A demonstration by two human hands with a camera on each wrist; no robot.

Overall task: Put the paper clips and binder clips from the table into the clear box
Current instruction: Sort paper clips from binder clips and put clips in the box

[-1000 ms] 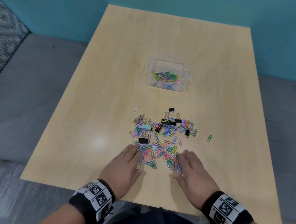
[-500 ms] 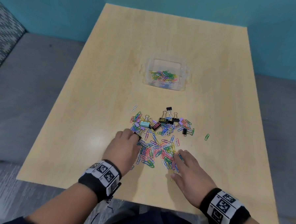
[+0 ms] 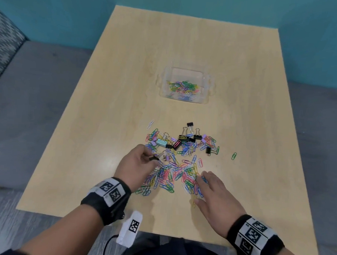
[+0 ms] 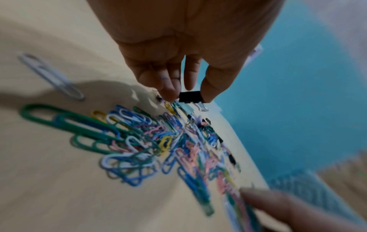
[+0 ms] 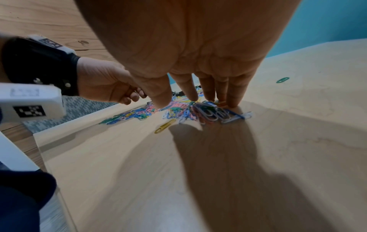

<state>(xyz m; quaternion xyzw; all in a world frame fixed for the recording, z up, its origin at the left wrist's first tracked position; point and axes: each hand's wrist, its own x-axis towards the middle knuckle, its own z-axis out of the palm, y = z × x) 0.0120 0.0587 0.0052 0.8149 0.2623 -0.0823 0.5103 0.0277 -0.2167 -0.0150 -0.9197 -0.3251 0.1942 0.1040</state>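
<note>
A heap of coloured paper clips [image 3: 177, 172] [image 4: 155, 141] [image 5: 178, 109] lies on the wooden table [image 3: 105, 124], with several black, teal and lilac binder clips [image 3: 182, 139] at its far side. My left hand [image 3: 136, 162] [image 4: 188, 94] is raised a little over the heap's left edge and pinches a small black binder clip [image 4: 191, 97] [image 3: 154, 157] between thumb and fingers. My right hand [image 3: 211, 188] [image 5: 198, 100] lies flat with straight fingers, its fingertips pressing on clips at the heap's right side. The clear box [image 3: 185, 85] stands farther back and holds coloured paper clips.
One green paper clip [image 3: 234, 156] [image 5: 282, 79] lies apart to the right of the heap, a pale one [image 3: 150, 124] to its far left. A yellow clip [image 5: 165, 124] lies near my right thumb. The table's near edge is close to my wrists; teal wall behind.
My left hand went from lying flat on the heap to curling and lifting with a black binder clip pinched in it. My right hand stayed flat on the clips.
</note>
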